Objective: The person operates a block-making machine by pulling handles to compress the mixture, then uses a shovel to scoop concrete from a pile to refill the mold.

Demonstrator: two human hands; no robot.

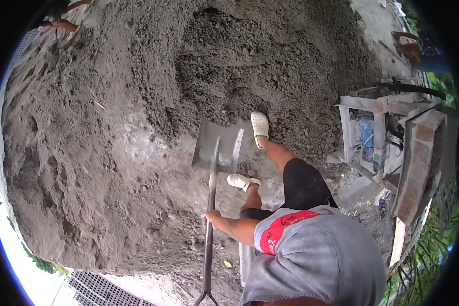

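My left hand (pixel 213 218) is closed around the middle of a shovel's dark shaft (pixel 209 239). The shovel's grey metal blade (pixel 217 145) rests flat on the ground at the foot of a large pile of grey sand and gravel mix (pixel 229 66). Its D-shaped handle end (pixel 206 298) points toward the bottom edge. My two feet in white clogs (pixel 259 125) (pixel 241 181) stand just right of the blade. My right hand is out of view.
Rough grey ground with loose stones lies around the shaft. A wooden and block frame (pixel 392 137) with a blue object inside stands at the right. Other people's feet show at the top left (pixel 61 23) and top right (pixel 405 43). A metal grating (pixel 97 290) lies bottom left.
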